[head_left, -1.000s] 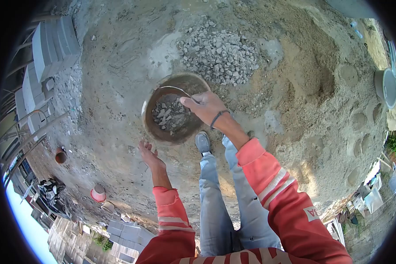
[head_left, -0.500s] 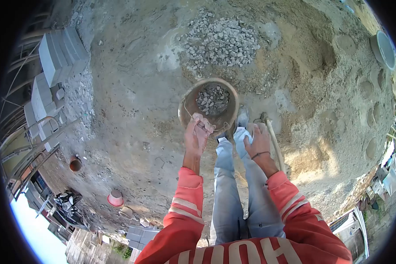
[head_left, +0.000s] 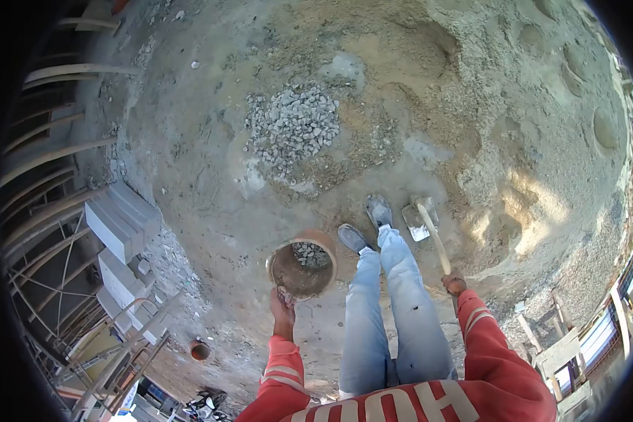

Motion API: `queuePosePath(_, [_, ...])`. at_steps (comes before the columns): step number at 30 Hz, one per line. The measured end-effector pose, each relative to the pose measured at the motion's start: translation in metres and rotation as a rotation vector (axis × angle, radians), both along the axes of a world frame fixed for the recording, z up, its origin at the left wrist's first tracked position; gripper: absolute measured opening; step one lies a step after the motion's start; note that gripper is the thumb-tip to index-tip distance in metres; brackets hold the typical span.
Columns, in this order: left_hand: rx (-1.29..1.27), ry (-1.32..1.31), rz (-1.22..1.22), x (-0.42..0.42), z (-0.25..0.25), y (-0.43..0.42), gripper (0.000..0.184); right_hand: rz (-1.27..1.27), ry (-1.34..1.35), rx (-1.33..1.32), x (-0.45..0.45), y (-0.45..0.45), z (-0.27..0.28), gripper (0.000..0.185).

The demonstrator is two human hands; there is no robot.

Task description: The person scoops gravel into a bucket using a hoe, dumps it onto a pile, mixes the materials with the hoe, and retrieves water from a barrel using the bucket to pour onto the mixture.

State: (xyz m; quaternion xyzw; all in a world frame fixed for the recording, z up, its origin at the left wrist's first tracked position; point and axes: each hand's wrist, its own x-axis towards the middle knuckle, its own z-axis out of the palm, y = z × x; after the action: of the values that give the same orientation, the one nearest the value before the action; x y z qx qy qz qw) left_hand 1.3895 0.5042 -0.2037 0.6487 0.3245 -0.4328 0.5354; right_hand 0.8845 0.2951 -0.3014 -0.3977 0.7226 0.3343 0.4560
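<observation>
My left hand (head_left: 284, 307) is closed at the near rim of a round bucket (head_left: 304, 276), which has grey stone chips (head_left: 309, 254) inside. The bucket tilts, its mouth toward me. On the right, my right hand (head_left: 454, 283) is wrapped round the end of a pale wooden shovel handle (head_left: 436, 243). The metal shovel blade (head_left: 419, 218) rests on the ground just right of my shoes. Whether my left fingers grip the rim or the bucket's handle is hard to tell.
A heap of crushed stone (head_left: 295, 126) lies ahead, with sand (head_left: 485, 126) to its right. Stacked grey blocks (head_left: 123, 221) and wooden poles (head_left: 70, 151) stand at the left. A small brown pot (head_left: 200, 349) sits at the lower left.
My left hand has moved left with the bucket, away from my feet. My right hand left the bucket, passed my knees and took hold of the shovel handle. The view has turned.
</observation>
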Motion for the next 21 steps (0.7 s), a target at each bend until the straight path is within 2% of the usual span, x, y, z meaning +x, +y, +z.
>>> queuePosePath(2, [0.077,-0.006,-0.038,0.006,0.036,0.008,0.027,-0.11,0.06,-0.084,-0.016,0.036,0.019,0.034])
queuePosePath(4, [0.165,0.014,-0.049,0.014,0.062,0.023,0.029,0.019,0.038,-0.125,-0.027,0.081,0.049,0.034])
queuePosePath(7, [0.19,0.024,-0.238,0.024,0.091,0.036,0.031,-0.19,0.064,-0.052,-0.024,0.128,0.13,0.034])
queuePosePath(9, [0.245,-0.018,-0.342,0.026,0.108,0.012,0.033,-0.325,0.087,-0.071,-0.022,0.179,0.157,0.033])
queuePosePath(11, [0.232,0.128,-0.494,0.041,0.095,0.006,0.033,-0.442,0.107,-0.078,-0.017,0.226,0.186,0.032])
queuePosePath(13, [0.211,0.139,-0.584,0.062,0.069,0.001,0.035,-0.832,0.14,0.015,-0.003,0.259,0.217,0.03])
queuePosePath(16, [0.23,0.215,-0.646,0.053,0.06,-0.029,0.036,-1.075,0.14,-0.058,0.003,0.335,0.216,0.027])
queuePosePath(19, [0.236,0.184,-0.715,0.02,0.071,-0.069,0.035,-1.111,0.133,-0.067,0.006,0.391,0.223,0.022])
queuePosePath(21, [0.039,0.283,-0.688,-0.012,0.102,-0.091,0.042,-1.208,0.112,-0.053,0.006,0.414,0.228,0.02])
